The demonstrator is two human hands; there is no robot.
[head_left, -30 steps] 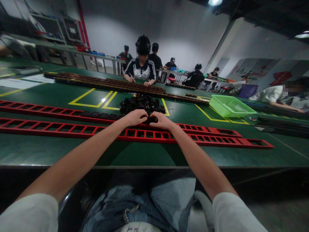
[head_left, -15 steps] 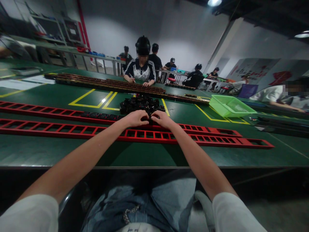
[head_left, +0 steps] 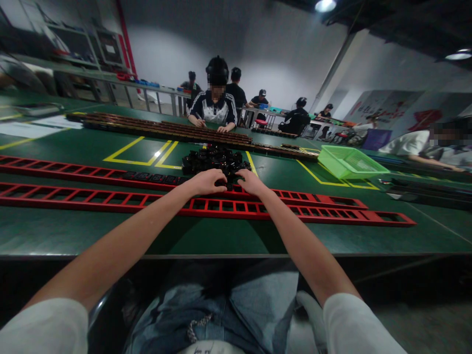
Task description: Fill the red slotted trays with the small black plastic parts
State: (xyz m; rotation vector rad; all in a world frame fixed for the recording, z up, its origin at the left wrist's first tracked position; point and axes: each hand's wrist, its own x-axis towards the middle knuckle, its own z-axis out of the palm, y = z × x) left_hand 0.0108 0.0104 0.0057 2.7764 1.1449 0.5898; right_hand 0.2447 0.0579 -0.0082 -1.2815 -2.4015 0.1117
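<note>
Two long red slotted frames lie side by side along the table: the rear red frame (head_left: 81, 173) and the front red frame (head_left: 121, 199). Several small black parts (head_left: 151, 176) sit in slots of the rear one. Over that frame's middle, my left hand (head_left: 209, 182) curls thumb and fingers around the edge of a small black part (head_left: 230, 186). My right hand (head_left: 251, 182) faces it from the other side, fingers bent in at the same part, whose shape is mostly hidden. Just behind both hands is a heap of glossy black parts (head_left: 214, 160).
A light green basket (head_left: 354, 169) stands at the right rear. Long dark brown strips (head_left: 165, 130) stretch across the table beyond the heap. Facing me, a person (head_left: 216, 105) in a dark helmet holds a pen. Yellow tape marks and white paper (head_left: 40, 127) are on the green table.
My right hand's fingertips have drawn slightly to the right, widening the gap between the hands. My left hand has stayed nearly in place. The view has shifted a little.
</note>
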